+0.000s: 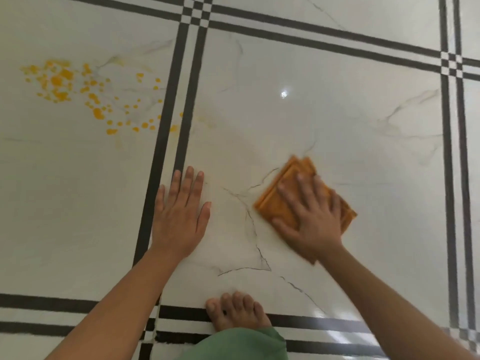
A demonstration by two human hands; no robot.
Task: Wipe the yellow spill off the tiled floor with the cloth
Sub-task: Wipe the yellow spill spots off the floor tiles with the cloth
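A yellow spill (85, 93) of many drops and blotches lies on the white marble-look floor tile at the upper left, reaching the dark grout stripes. A folded orange cloth (283, 189) lies flat on the middle tile, well to the right of the spill. My right hand (309, 216) presses down on the cloth with fingers spread, covering its lower half; the cloth looks motion-blurred. My left hand (180, 216) rests flat and empty on the tile beside the dark stripes, fingers apart, below and to the right of the spill.
Double dark stripes (179, 105) divide the glossy floor into large tiles. A bare foot (237, 311) stands on the near stripes, with a green garment (241, 344) at the bottom edge. A light glare (284, 94) shines on the middle tile.
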